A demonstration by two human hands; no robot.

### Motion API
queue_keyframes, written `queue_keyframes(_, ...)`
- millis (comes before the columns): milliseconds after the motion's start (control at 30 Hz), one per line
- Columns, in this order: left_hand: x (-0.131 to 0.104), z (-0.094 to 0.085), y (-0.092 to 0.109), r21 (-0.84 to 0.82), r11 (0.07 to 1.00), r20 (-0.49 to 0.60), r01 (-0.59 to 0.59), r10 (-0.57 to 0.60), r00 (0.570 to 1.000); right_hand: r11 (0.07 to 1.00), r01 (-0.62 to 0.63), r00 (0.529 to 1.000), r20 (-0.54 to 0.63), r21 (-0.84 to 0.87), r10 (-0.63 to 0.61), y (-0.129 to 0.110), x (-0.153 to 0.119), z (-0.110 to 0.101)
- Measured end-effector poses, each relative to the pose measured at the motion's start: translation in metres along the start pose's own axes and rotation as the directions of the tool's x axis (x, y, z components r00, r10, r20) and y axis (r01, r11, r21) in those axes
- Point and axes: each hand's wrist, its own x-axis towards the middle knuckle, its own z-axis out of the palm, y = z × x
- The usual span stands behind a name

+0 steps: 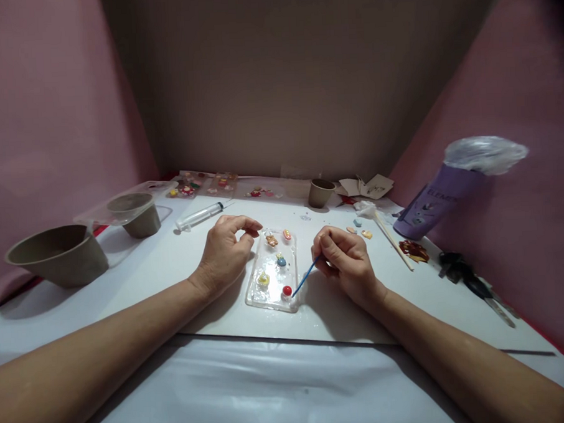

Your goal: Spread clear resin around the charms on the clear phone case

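A clear phone case (pixel 272 293) lies on the white table between my hands, with several small coloured charms stuck on it. My right hand (pixel 347 261) pinches a thin blue stick (pixel 306 276) whose tip touches a red round charm (pixel 287 290) at the case's near end. My left hand (pixel 227 248) rests at the case's upper left edge, thumb and forefinger curled together; I see nothing between them.
A syringe (pixel 200 215), two brown paper bowls (pixel 57 252) (pixel 139 214) and a plastic lid sit left. A small paper cup (pixel 320 192), loose charms (pixel 360 232), a wooden stick (pixel 393 241), a purple tube (pixel 431 205) and scissors (pixel 472 281) lie right. Charm packets (pixel 206 185) line the back.
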Motion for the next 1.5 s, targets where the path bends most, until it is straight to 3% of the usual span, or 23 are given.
queue_keyframes(900, 0.0, 0.001, -0.002, -0.004, 1.0, 0.001, 0.003, -0.003, 1.0, 0.999, 0.018, 1.0, -0.021, -0.027, -0.018, -0.001, -0.001, 0.0)
queue_keyframes(1100, -0.003, -0.003, 0.006, -0.013, 0.997, 0.044, -0.073, 0.073, 0.996, 1.0, 0.01, 1.0, -0.023, -0.02, -0.01, 0.0, -0.001, 0.001)
queue_keyframes(1200, -0.005, -0.008, 0.013, -0.102, 0.965, 0.167, -0.241, 0.255, 0.952, 1.0, 0.015, 0.999, -0.04, -0.006, -0.015, 0.001, 0.0, 0.0)
queue_keyframes(1300, -0.006, -0.011, 0.016, -0.231, 0.893, 0.309, -0.388, 0.445, 0.84, 1.0, 0.028, 0.997, -0.066, 0.009, -0.027, 0.002, 0.001, -0.001)
queue_keyframes(1400, -0.005, -0.01, 0.014, -0.285, 0.862, 0.39, -0.42, 0.504, 0.77, 0.999, 0.034, 0.997, -0.064, 0.014, -0.033, 0.002, 0.001, -0.003)
queue_keyframes(1500, -0.004, -0.01, 0.014, -0.311, 0.848, 0.422, -0.428, 0.527, 0.737, 0.999, 0.038, 0.997, -0.061, -0.004, -0.038, 0.002, 0.002, -0.003)
